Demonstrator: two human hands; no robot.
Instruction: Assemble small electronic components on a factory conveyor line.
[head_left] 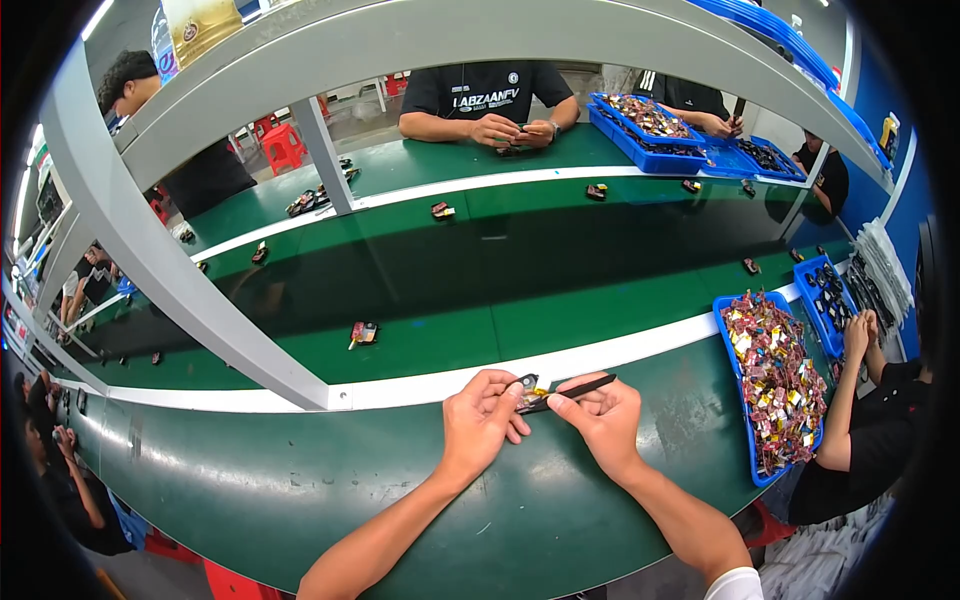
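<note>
Part [530,384], small, black and yellow

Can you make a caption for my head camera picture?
At a green bench, the left hand holds a small dark part, the right hand a slim black tool.

1 small dark unit [529,381], with a rounded black end and yellow showing on it, is pinched in the left hand [478,420]. 1 slim, straight black tool [592,384] slants through the right hand [606,415], 1 end beside the unit, the other past the fingers.
</note>
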